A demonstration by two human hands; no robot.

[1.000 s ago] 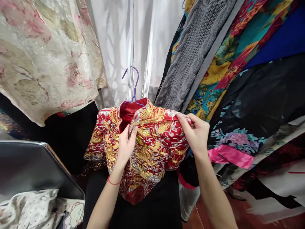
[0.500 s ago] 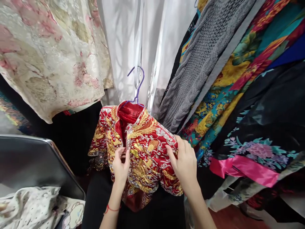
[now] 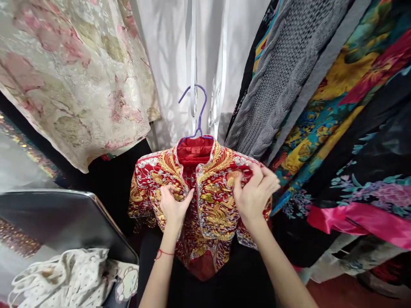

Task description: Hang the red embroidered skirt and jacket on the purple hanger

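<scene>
A red short jacket [image 3: 218, 201] with dense gold and silver embroidery hangs on a purple hanger [image 3: 203, 107]. It has a stand-up collar, and the front is parted down the middle. My left hand [image 3: 175, 205] is at the front panel on the left, fingers bent on the cloth and thumb by the opening edge. Near the shoulder on the right, my right hand [image 3: 255, 194] has thumb and fingers curled on the fabric; some fingertips are hidden. Lower down, the jacket's hem rests against black-clothed legs [image 3: 231, 286].
White ribbons [image 3: 193, 55] hang behind, one passing at the hanger's hook. A pale floral garment [image 3: 80, 85] hangs at left, a grey knit [image 3: 289, 72] and patterned clothes at right. Below left stands a dark chair [image 3: 64, 222] with white dotted cloth [image 3: 67, 273].
The jacket now faces more squarely, its front parted wider. My left hand has shifted from the opening's edge onto the left panel. My right hand has moved up along the shoulder.
</scene>
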